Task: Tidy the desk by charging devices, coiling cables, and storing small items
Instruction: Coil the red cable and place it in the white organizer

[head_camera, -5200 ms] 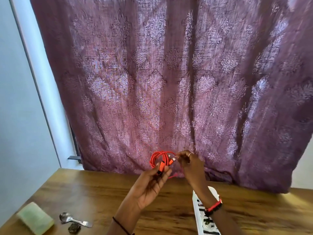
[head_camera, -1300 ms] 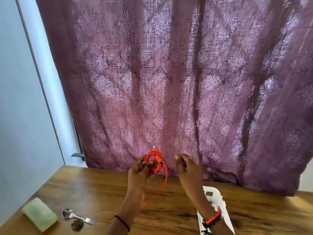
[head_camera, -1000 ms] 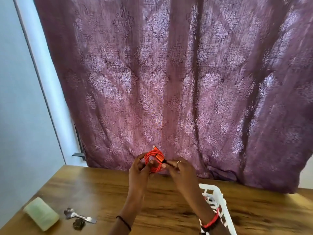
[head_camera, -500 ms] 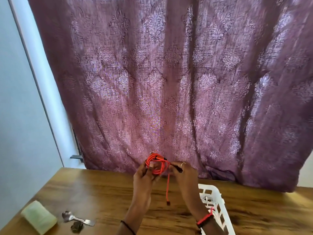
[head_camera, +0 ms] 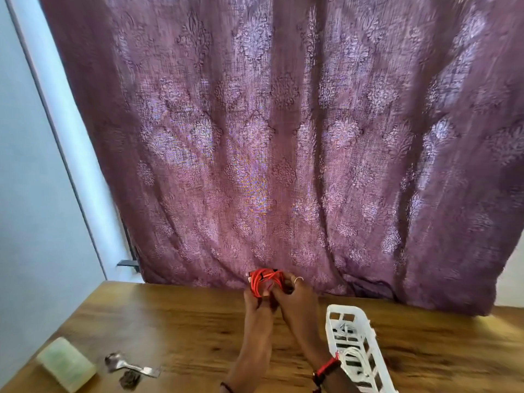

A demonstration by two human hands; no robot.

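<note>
Head view, the only one: my left hand (head_camera: pixel 256 303) and right hand (head_camera: pixel 295 296) are close together above the far part of the desk (head_camera: pixel 184 330). Both are clamped on the red cable (head_camera: pixel 262 280), bunched into a small coil at my fingertips, up in the air just in front of the purple curtain (head_camera: pixel 283 137). The left hand grips the bundle from below and the right pinches its right side. The frame is blurred, so I can't tell which finger has the loose end or whether a plug is tucked in. A white basket (head_camera: pixel 329 331) stands on the desk to my right, near the right forearm, with something white inside that I can't make out. At the front-left of the desk: a pale green block (head_camera: pixel 66 364), a spoon (head_camera: pixel 129 365) and a small dark item (head_camera: pixel 130 380) just beside the spoon handle. My judgement: the coil is nearly done and I'm securing the wrap. Risks: the cable looks springy, so loosening either hand before the end is tucked would likely let the loops pop open. Pulling the last wrap too tight could kink it at the connector. Carrying it to the basket one-handed could spill loops over the rim or snag them in the slots.
</note>
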